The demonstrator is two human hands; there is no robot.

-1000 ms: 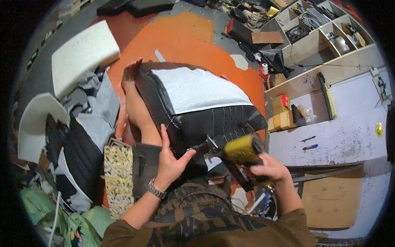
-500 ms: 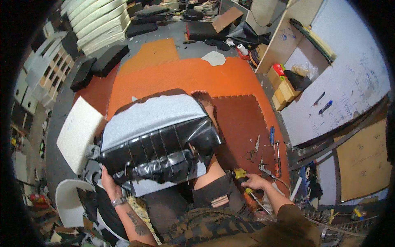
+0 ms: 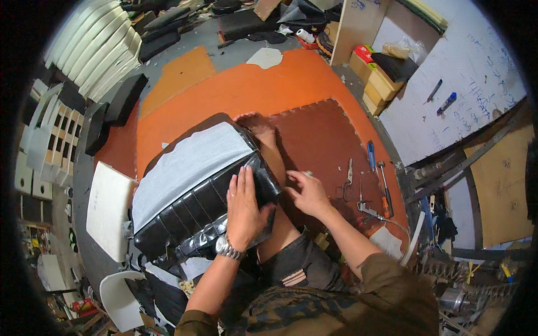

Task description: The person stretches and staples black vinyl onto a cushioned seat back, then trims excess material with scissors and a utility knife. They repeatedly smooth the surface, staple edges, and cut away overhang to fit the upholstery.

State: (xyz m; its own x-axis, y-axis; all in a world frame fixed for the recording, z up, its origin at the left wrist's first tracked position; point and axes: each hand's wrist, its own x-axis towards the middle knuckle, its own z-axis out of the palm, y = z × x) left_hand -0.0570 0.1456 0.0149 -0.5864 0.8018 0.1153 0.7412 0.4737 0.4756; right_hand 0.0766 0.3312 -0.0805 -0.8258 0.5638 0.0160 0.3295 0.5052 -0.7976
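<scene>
A black vinyl seat cover (image 3: 196, 204) with stitched ribs lies over my lap, with a pale grey cloth panel (image 3: 193, 154) along its far side. My left hand (image 3: 245, 210) rests flat on the vinyl near its right end, fingers stretched out. Just right of the cover, by my bare leg, is my right hand (image 3: 309, 193), its fingers loosely bent and apart, with nothing visible in them. Partly hidden by my right forearm, a yellow tool (image 3: 321, 241) lies beside my thigh.
Scissors (image 3: 348, 179), a blue-handled tool (image 3: 371, 155), a hammer (image 3: 385, 187) and an air blow gun (image 3: 370, 210) lie on the brown mat (image 3: 314, 134) at right. A white foam piece (image 3: 109, 210) stands left of the cover. Black pads (image 3: 124, 101) sit farther off.
My right hand has let go of the yellow tool and moved up beside the cover. My left hand has moved from the cover's left lower edge onto its right end. The cover is tilted more.
</scene>
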